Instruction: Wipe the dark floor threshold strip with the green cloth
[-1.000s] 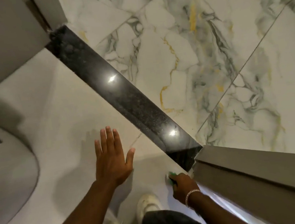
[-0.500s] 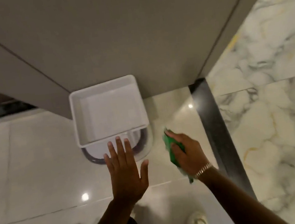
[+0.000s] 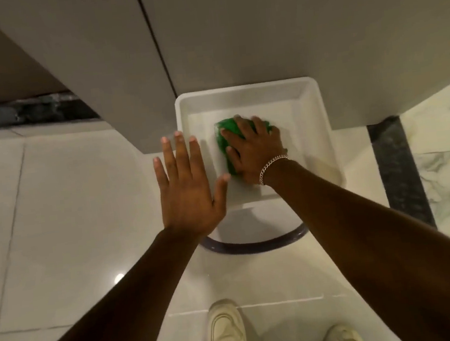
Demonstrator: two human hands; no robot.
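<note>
Dim, warm indoor light from overhead. A small bright glare spot (image 3: pixel 119 277) shines on the glossy floor tiles (image 3: pixel 63 216). Soft shadows fall beneath both forearms. The picture is slightly soft, and wide-angle distortion bends straight lines near the edges.

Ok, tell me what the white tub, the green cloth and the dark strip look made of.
White tub: likely plastic, with smooth matte walls and rounded moulded corners.
Green cloth: soft fabric, bunched under the right hand.
Dark strip: probably polished speckled stone, perhaps granite.
</note>
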